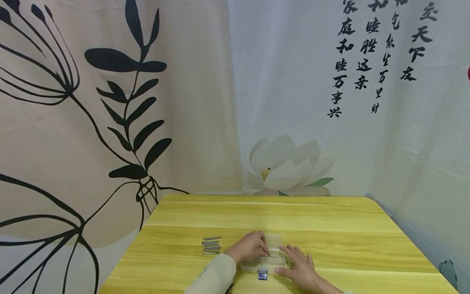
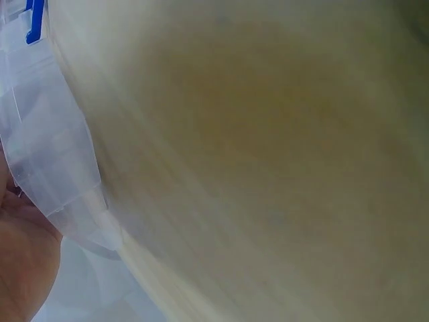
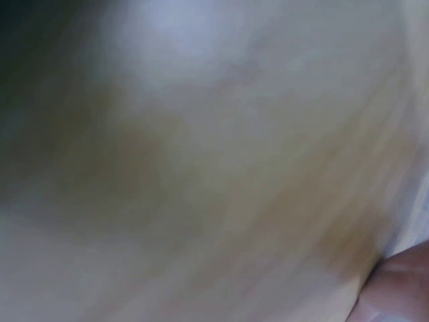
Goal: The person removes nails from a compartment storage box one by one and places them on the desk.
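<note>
A clear plastic compartment box (image 1: 249,267) lies on the table with its lid (image 1: 273,241) folded back. A blue latch (image 1: 262,275) shows at its front; in the left wrist view the box (image 2: 50,127) fills the left edge. My left hand (image 1: 250,246) reaches over it, fingertips pinching what looks like a thin metal nail (image 1: 271,256) low in a compartment. On the box's right end rests my right hand (image 1: 302,271), thumb at the front edge and fairly straight fingers towards the back. The right wrist view is blurred, with only skin at its lower right corner.
Several metal nails (image 1: 211,246) lie in a loose row to the left of my left hand. The wood-grain table (image 1: 341,232) reaches back to a printed curtain (image 1: 198,98).
</note>
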### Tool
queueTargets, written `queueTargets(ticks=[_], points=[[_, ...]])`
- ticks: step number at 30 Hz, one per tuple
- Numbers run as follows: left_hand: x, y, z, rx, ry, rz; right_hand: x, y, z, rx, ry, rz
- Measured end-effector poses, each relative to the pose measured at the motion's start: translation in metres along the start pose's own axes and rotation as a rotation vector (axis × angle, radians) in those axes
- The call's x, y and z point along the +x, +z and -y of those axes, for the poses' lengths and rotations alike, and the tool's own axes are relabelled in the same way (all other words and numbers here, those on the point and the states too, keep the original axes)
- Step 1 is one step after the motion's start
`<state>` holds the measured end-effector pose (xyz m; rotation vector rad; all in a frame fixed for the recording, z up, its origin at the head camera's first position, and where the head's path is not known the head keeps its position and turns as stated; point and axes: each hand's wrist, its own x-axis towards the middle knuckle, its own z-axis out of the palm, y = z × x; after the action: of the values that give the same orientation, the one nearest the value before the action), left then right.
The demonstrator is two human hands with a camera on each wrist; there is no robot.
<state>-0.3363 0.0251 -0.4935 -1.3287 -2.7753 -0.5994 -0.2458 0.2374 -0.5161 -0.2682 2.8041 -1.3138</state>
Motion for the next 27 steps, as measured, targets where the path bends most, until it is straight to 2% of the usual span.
queueTargets(ticks=[7, 14, 21, 27], points=[[0.0025, -0.0014, 0.0000, 0.047, 0.012, 0.027, -0.0012, -0.0004, 0.0004, 0.022, -0.004, 0.006], [0.0030, -0.0036, -0.0007, 0.107, 0.080, 0.026, -0.0013, -0.0011, -0.0001, 0.024, -0.007, 0.010], [0.0013, -0.0066, -0.0051, 0.125, 0.087, 0.053, -0.0014, -0.0020, -0.0012, 0.031, 0.006, 0.018], [0.0046, -0.0072, 0.0006, 0.235, 0.200, 0.030, -0.0009, -0.0030, 0.0009, 0.036, 0.001, 0.020]])
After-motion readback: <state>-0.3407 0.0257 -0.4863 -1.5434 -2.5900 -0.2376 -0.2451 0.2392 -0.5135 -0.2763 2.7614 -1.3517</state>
